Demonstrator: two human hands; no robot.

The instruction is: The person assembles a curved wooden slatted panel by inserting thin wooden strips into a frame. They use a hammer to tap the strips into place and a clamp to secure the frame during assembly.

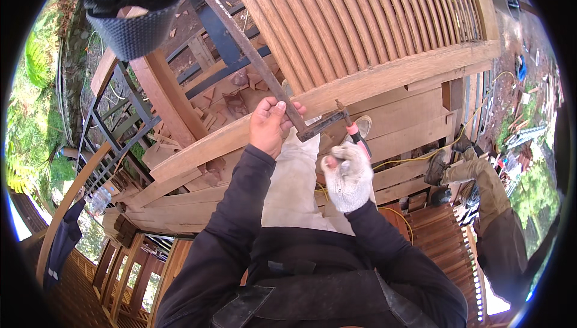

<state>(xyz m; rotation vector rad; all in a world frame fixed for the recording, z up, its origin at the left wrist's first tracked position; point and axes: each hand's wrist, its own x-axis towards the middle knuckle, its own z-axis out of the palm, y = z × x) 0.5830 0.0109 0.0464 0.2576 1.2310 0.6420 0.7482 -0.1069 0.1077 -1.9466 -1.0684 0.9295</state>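
Note:
A long rusty bar clamp (255, 57) slants over the edge of a slatted wooden panel (360, 21). Bare, my left hand (268, 125) is closed around its steel bar near the lower end. The clamp's dark sliding arm (323, 126) reaches right to a screw with a pink and black handle (359, 140). Just below that handle is my right hand (347, 177), in a white knit glove, its fingers curled in. Whether the glove touches the handle, or has anything inside it, is hidden. The panel's light wooden rail (396, 70) runs just beyond both hands.
Wood offcuts (237, 102) lie beyond the rail on the left. A black metal frame (123, 108) stands farther left. A yellow cord (421, 155) crosses the boards on the right, near another person's leg (481, 186). A dark strap (135, 27) hangs at upper left.

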